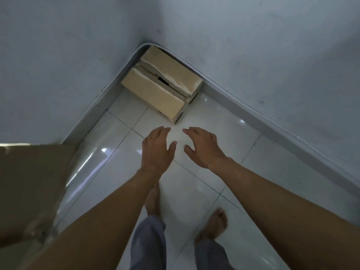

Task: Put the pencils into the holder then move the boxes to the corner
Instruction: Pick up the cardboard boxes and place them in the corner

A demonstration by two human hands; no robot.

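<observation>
A tan cardboard box (161, 84) with torn top flaps sits on the floor, pushed into the corner where the two grey walls meet. My left hand (156, 149) and my right hand (201, 147) hover side by side over the white tiles a short way in front of the box, palms down, fingers spread, holding nothing. Neither hand touches the box. No pencils or holder are in view.
A larger brown cardboard box (33, 182) stands at the left edge, partly wrapped in clear tape. Glossy white floor tiles (194, 172) run to a grey skirting along both walls. My bare feet (216, 223) stand below the hands.
</observation>
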